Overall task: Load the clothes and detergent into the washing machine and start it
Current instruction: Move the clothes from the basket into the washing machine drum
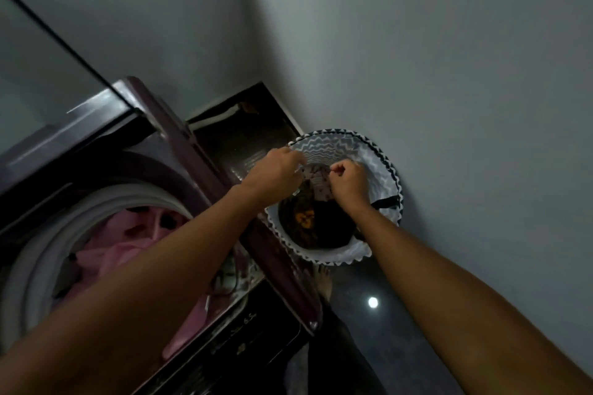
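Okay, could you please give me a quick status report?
Both hands, left and right, grip a patterned garment over the laundry basket. Pink clothes already in the drum. Nothing blocking.

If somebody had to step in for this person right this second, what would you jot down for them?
Left hand and right hand: both over the laundry basket, fingers curled on a pale patterned garment at the top of the pile.
Washing machine: lid open, pink clothes already in the drum.
Basket: on the floor beside the machine, dark clothes still inside.
Done: part of the load is in.
Left: move the patterned garment and the rest across, add detergent (none visible), close the lid, start it.
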